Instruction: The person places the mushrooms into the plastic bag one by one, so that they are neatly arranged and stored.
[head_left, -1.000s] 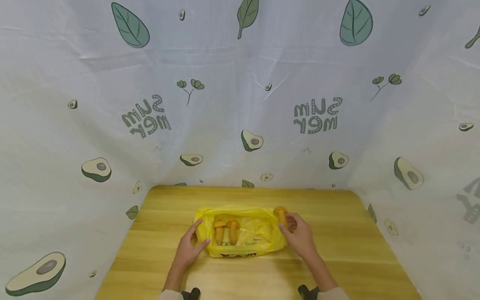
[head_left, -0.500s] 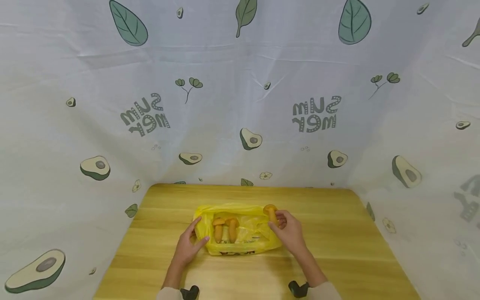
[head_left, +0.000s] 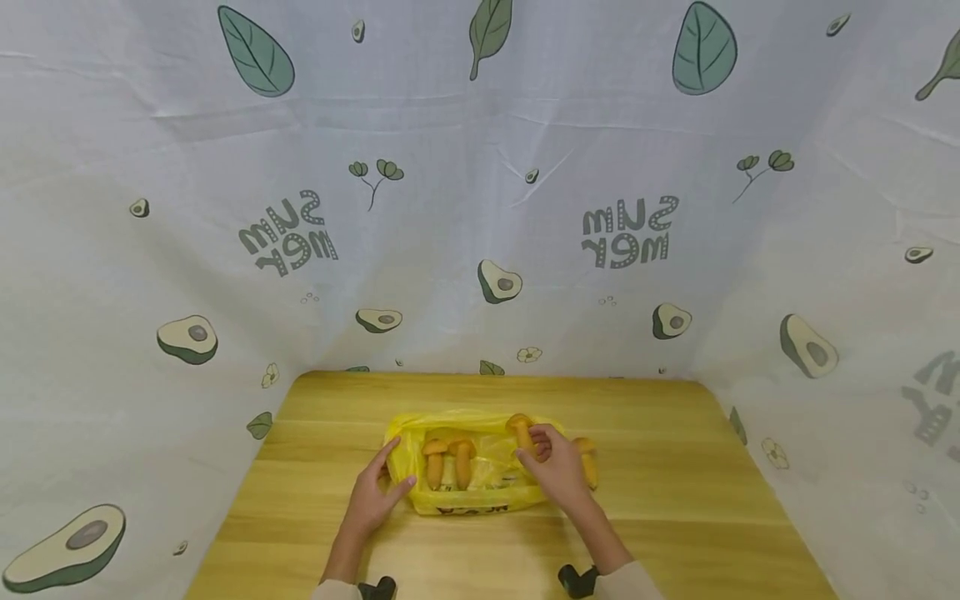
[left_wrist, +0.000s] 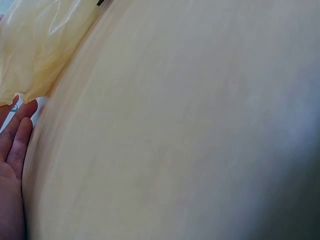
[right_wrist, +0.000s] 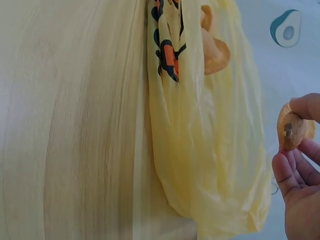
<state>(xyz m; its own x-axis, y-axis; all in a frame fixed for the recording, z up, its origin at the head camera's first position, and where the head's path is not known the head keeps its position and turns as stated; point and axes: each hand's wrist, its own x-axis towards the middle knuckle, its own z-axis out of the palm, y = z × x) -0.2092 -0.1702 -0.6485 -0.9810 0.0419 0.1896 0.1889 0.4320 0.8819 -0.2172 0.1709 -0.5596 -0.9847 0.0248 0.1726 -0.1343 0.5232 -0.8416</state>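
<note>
Holding: mushroom [head_left: 520,424] in right hand [head_left: 558,472] | yellow bag [head_left: 519,498] touching left hand [head_left: 367,498]

There are four mushrooms in all: two mushrooms [head_left: 462,465] side by side in the bag [head_left: 427,502], at its left end; one mushroom [head_left: 519,427] in the right hand [head_left: 558,471]; and one mushroom [head_left: 588,465] on the table [head_left: 675,467], between the bag and the table's right edge. That makes one bag and one table. Hands number two, the right hand and the left hand [head_left: 372,493]. Two sleeves [head_left: 628,583] show, with two black pieces [head_left: 378,588] beside them. Beyond the table's far edge, the cloth [head_left: 450,225] carries two "summer" prints [head_left: 626,233] and two flower sprigs [head_left: 389,169].
</note>
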